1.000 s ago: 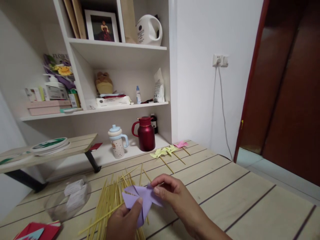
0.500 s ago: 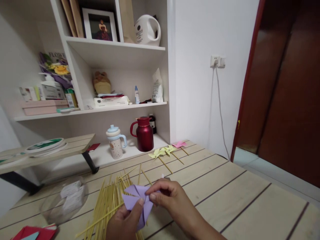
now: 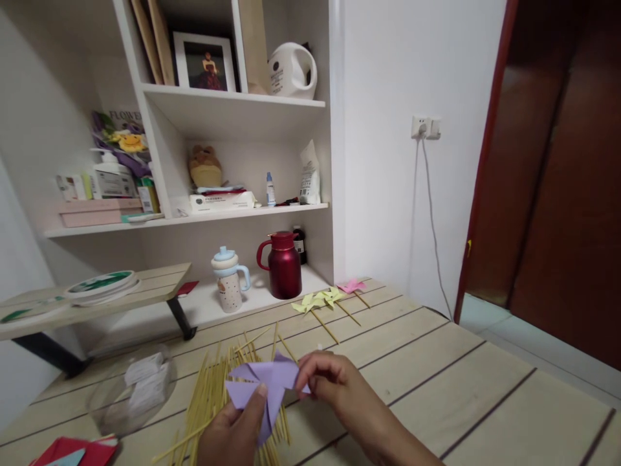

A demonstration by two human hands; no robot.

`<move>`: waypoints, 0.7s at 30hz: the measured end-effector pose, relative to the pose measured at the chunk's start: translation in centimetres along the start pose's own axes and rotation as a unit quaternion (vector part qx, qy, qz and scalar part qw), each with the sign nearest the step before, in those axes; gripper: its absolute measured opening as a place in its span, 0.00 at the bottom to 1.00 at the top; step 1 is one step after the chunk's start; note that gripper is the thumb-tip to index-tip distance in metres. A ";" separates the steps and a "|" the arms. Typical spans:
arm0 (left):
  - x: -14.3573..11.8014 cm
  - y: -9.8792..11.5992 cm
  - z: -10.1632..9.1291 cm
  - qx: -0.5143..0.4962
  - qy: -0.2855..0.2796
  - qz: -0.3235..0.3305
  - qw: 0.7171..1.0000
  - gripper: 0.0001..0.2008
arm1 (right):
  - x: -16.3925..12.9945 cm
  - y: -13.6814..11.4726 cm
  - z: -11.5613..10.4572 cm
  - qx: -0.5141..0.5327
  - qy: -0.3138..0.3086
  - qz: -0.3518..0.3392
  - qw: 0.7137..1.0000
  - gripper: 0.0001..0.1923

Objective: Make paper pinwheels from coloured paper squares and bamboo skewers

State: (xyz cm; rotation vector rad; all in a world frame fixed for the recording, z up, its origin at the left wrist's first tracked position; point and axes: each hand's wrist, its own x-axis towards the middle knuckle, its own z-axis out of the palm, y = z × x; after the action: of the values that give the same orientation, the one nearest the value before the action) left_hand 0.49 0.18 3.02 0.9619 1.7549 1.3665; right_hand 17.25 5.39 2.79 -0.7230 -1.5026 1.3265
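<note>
Your left hand (image 3: 237, 430) has the purple paper pinwheel (image 3: 262, 388) pinched, thumb pressed on its face, held just above the pile of bamboo sticks (image 3: 213, 401) on the wooden table (image 3: 460, 388); your right hand (image 3: 330, 382) pinches the pinwheel's right-hand tip btw thumb and fingertips. Looks to me like you're mid-fold, gathering the blade tips toward the centre; no stick is on it yet. Next move, as I judge it, calls for keeping the centre pinned w/ the left thumb so the folds don't spring open while the right works the tip; go light, the paper creases easily.

Counts: 1 purple pinwheel in hand; 3 finished ones at the far edge of the table, 2 yellow pinwheels (image 3: 317, 299) and 1 pink pinwheel (image 3: 352, 285), each on a stick; loose sticks too many to count, a few dozen approx.; 1 clear bag (image 3: 133, 391) w/ white bits inside, left of the sticks; red paper (image 3: 72, 450) at the near left corner, sheet count can't tell; 1 red thermos jug (image 3: 284, 265) and 1 blue-lidded cup (image 3: 227, 279) on the low shelf behind.
</note>
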 end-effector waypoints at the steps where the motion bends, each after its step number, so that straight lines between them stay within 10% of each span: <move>1: 0.1 -0.1 0.0 -0.008 -0.005 0.001 1.000 0.22 | 0.0 0.1 0.1 0.006 -0.016 0.010 1.000 0.10; 21: -0.1 0.3 0.3 -0.057 -0.039 -0.027 0.997 0.18 | 0.0 0.2 0.2 0.023 0.034 -0.003 0.999 0.14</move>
State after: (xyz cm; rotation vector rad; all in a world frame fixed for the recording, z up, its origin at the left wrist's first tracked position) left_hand 0.87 0.29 3.23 0.8870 1.6165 1.3612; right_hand 17.01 5.35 2.56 -0.7265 -1.4147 1.3142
